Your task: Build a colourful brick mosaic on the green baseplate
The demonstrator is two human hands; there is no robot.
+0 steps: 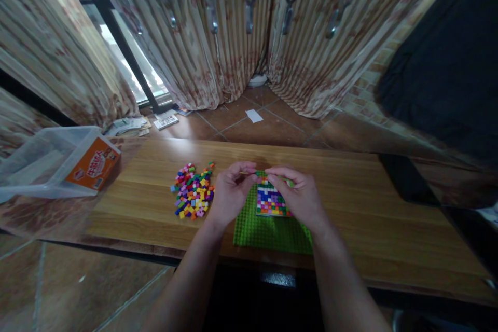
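A green studded baseplate (268,236) lies on the wooden table in front of me. Small bricks in many colours form a mosaic (270,201) on its upper part, with rows of white, blue, purple and orange. My left hand (233,192) is over the plate's left upper side, thumb and fingers pinched together near its far edge. Over the mosaic's right side is my right hand (299,194), its thumb and forefinger also closed close to the left fingertips. Whatever either pinch holds is too small to make out. Left of my left hand lies a loose brick pile (194,192).
A clear plastic bin (50,187) with an orange label stands left of the wooden table (350,207). A dark flat object (402,179) lies at the table's right end. Metal clips (251,10) hang overhead before striped curtains (229,62). Papers (128,125) lie on the floor beyond.
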